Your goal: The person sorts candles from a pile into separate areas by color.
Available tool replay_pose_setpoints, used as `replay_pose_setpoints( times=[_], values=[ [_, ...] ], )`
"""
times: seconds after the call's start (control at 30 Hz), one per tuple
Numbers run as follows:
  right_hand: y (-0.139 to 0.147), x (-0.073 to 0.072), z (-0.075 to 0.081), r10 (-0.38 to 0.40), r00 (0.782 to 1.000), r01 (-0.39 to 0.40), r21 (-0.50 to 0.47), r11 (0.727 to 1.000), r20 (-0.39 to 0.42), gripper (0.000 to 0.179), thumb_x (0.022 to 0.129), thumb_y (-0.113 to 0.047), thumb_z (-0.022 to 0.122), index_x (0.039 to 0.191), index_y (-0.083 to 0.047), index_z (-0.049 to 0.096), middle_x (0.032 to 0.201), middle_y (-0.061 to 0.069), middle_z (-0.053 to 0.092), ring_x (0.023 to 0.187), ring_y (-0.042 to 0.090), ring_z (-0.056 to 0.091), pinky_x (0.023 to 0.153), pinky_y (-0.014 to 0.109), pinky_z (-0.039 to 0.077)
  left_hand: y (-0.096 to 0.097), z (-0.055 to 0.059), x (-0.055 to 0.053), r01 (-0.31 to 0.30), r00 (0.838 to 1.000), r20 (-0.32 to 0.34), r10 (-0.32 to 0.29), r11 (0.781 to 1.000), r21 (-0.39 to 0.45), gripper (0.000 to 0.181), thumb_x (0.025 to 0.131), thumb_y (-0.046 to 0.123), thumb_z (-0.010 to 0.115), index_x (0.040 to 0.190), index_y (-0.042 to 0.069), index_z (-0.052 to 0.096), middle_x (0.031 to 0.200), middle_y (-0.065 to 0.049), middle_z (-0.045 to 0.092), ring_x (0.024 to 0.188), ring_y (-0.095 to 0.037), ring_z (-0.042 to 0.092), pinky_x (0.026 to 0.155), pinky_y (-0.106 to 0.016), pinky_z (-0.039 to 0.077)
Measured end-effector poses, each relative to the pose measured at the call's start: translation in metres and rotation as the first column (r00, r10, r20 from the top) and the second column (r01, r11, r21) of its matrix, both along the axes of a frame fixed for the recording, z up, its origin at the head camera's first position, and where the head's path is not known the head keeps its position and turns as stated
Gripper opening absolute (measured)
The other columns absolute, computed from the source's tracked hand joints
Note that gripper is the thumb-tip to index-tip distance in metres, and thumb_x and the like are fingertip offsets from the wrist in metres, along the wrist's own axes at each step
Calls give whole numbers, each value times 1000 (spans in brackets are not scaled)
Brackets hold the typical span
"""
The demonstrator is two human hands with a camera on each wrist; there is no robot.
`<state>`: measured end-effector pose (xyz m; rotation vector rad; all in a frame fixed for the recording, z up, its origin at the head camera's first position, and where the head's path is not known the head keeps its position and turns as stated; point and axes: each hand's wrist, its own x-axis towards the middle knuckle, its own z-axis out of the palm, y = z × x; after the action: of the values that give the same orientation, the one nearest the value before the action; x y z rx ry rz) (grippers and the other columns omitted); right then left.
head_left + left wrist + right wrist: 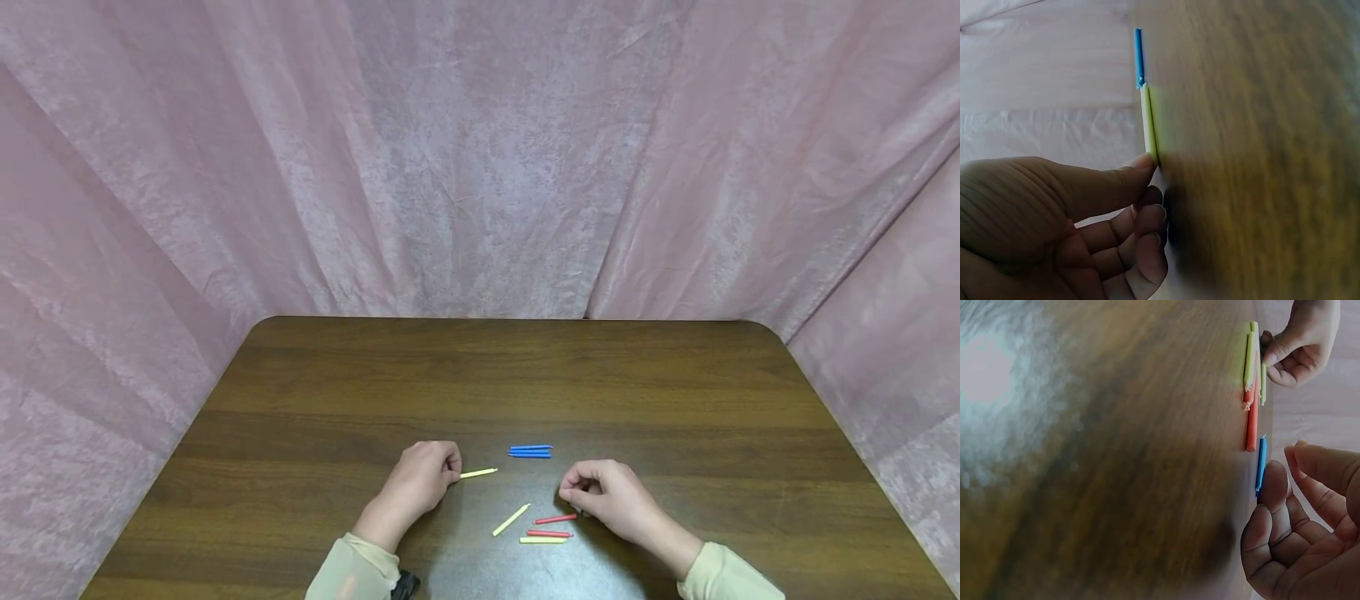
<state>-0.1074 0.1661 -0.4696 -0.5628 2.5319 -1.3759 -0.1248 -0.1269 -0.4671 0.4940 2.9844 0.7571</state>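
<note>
My left hand (422, 477) pinches one end of a yellow candle (478, 473) between thumb and fingers; in the left wrist view that yellow candle (1150, 122) lies along the tabletop. Beyond its far end are blue candles (530, 452), side by side in a small group. My right hand (611, 497) hovers just right of the red candles, its fingers loosely bent and nothing visible between them in the right wrist view. Nearest to it lies a red candle (555, 519), with a second red candle (549, 533) below.
A yellow candle (543, 541) lies along the lower red one, and another yellow candle (512, 520) lies slanted to their left. All rest on a brown wooden table (337, 375). Pink curtains (495, 167) hang behind the table and at both sides.
</note>
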Motion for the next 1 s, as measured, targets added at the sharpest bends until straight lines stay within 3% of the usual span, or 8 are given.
replay_pose_setpoints(
  times=[0.2, 0.57, 0.73, 1.0],
  values=[
    [0, 0, 0, -3, 1000, 3, 0, 1000, -3, 5, 86, -13, 73, 81, -12, 70, 74, -8, 63, 57, -2, 49, 54, 21, 43, 2, 1, -1, 27, 1000, -5, -27, 1000, 12, 25, 77, 4, 77, 69, 17, 56, 65, 10, 51, 62, -9, 48, 58, -27, 39],
    [0, 1, 1, -1, 1000, 1, -1, 1000, -3, 7, 86, -13, 72, 80, -12, 69, 73, -8, 62, 58, -1, 50, 55, 21, 44, 3, 2, 1, 12, 1000, 28, -12, 1000, 0, 20, 77, 6, 79, 78, 13, 60, 67, 8, 53, 63, -8, 48, 60, -28, 42],
    [-2, 1, 2, -3, 1000, 3, 11, 1000, -14, 8, 86, -13, 72, 79, -13, 68, 72, -9, 60, 58, -1, 49, 55, 21, 43, 4, 4, 4, -17, 1000, 7, 17, 1000, -20, 20, 75, 7, 80, 84, 10, 62, 70, 6, 54, 65, -10, 50, 62, -31, 45],
    [-3, 0, 2, -4, 1000, 5, 24, 1000, -11, 7, 85, -14, 73, 79, -14, 69, 73, -10, 61, 61, 2, 50, 57, 22, 43, 9, 11, 13, -13, 1000, 6, 12, 999, 41, 20, 76, 8, 80, 83, 10, 62, 68, 9, 47, 63, -6, 44, 60, -26, 39]
  ],
)
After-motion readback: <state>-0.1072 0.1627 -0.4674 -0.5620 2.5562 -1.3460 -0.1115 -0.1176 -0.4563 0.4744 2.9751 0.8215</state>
